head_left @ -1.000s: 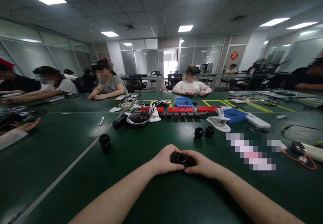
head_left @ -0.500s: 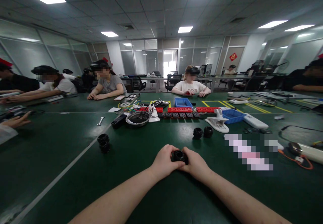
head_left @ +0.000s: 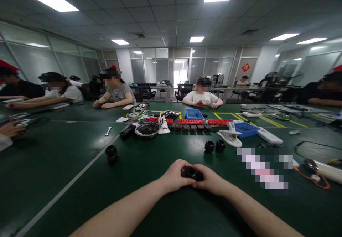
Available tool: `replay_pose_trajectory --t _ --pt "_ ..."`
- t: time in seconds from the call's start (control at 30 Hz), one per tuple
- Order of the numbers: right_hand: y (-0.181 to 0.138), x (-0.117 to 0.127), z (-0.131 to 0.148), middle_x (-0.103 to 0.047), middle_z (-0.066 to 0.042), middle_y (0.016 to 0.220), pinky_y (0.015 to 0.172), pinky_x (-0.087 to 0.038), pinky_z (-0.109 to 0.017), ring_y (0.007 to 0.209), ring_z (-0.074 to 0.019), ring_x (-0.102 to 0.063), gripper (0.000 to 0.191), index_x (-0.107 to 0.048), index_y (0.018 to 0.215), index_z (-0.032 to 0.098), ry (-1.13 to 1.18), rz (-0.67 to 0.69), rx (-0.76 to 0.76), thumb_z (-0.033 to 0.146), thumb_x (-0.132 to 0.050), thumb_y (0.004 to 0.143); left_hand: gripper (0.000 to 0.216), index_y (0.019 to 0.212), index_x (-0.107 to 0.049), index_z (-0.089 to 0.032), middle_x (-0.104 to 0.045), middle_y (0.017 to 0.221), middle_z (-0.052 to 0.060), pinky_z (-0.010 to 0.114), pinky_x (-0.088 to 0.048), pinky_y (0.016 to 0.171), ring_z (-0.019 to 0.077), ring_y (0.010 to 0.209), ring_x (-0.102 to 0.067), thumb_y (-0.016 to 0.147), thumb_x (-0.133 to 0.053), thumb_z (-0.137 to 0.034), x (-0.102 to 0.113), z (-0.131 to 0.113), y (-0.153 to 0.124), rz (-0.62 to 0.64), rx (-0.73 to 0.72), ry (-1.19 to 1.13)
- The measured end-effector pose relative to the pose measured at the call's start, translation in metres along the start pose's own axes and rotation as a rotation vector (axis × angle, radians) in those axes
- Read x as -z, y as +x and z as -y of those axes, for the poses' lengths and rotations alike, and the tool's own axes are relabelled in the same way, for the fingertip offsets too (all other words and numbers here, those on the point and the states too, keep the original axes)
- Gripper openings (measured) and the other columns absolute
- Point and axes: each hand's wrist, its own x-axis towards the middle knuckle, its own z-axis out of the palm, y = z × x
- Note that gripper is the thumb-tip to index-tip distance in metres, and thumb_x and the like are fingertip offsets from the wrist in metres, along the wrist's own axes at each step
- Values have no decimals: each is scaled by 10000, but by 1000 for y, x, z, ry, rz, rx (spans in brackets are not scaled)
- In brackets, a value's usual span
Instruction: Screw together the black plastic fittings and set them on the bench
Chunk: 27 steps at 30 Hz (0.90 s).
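Observation:
Both hands are closed around a black ring-shaped fitting (head_left: 191,172) just above the green table. My left hand (head_left: 175,174) grips its left side, fingers behind and thumb in front. From the right, my right hand (head_left: 210,179) holds the same piece, the thumbs almost meeting at the front. The fitting's round opening faces up; its lower part is hidden by my fingers. Beyond my hands stand two similar black fittings, one on the left (head_left: 209,147) and one on the right (head_left: 220,145). More black fittings (head_left: 111,155) sit close together at the left.
A wrench (head_left: 108,131) lies at the left, near a metal bowl (head_left: 146,130). Red power strips (head_left: 190,121), a white clamp (head_left: 230,135) and blue trays (head_left: 244,129) line the middle. Cables and a white device (head_left: 328,170) are at the right. Several people sit around the table.
The camera view has tilted up slightly, so everything sits a little lower. My right fingers have shifted around the fitting; both hands still hold it. A person's hand at far left has moved.

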Motion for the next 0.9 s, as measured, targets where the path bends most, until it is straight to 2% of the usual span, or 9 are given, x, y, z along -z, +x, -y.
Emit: replay_pose_trajectory --t 0.1,0.2,0.3,0.4,0.53,0.6,0.77,0.83,0.9 --pt "1 -1 7 -571 -27 908 700 -397 -284 829 -204 -525 438 -569 995 165 -49 41 -23 214 -702 581 430 945 -569 -181 -501 874 6 252 -397 652 153 750 -485 567 -742 -292 6 3 -5 65 -39 -22" --pt "3 -2 13 -560 -24 827 647 -381 -277 766 -200 -512 399 -603 891 154 -162 54 -56 272 -741 536 448 952 -573 -189 -497 883 5 247 -395 656 154 760 -482 556 -751 -301 9 4 -9 82 -45 -39" --pt "5 -3 15 -549 -23 775 660 -358 -293 767 -211 -486 387 -608 803 154 -300 -1 24 329 -764 495 444 937 -575 -187 -497 884 7 245 -389 658 161 773 -477 540 -757 -273 6 5 -11 32 -7 -35" --pt "7 -11 10 -542 -24 761 650 -350 -287 750 -200 -477 344 -578 780 158 -325 -54 92 345 -734 536 432 909 -569 -193 -509 882 6 252 -382 669 170 790 -477 528 -760 -264 0 5 -13 -36 51 -20" --pt "8 -22 5 -545 -51 772 620 -356 -293 710 -201 -481 318 -534 742 149 -353 -91 -1 277 -717 517 424 894 -572 -210 -517 884 8 277 -372 697 186 802 -476 523 -760 -291 -5 6 -14 -90 113 43" --pt "9 -23 6 -555 -69 803 665 -366 -323 742 -221 -488 339 -542 774 147 -352 -80 -15 312 -711 531 427 900 -570 -215 -521 894 11 287 -374 713 193 816 -478 529 -756 -313 -3 7 -13 -70 111 42" --pt "10 -9 10 -561 -83 966 788 -365 -352 876 -250 -492 557 -543 1037 184 -161 50 21 360 -729 542 532 988 -544 -207 -533 934 31 316 -379 790 209 861 -480 527 -759 -363 3 10 -7 8 26 9" --pt "10 -3 8 -559 -76 986 821 -357 -349 907 -245 -486 544 -539 1070 203 -100 97 49 362 -712 580 585 1036 -522 -204 -527 982 49 325 -378 812 220 898 -473 534 -750 -401 5 11 -6 12 -22 1" --pt "10 1 6 -559 -65 974 826 -357 -341 911 -237 -482 486 -559 1040 207 -64 119 50 344 -703 597 552 1028 -533 -211 -530 982 50 325 -381 814 220 908 -473 554 -740 -402 6 11 -6 -10 -62 -2"
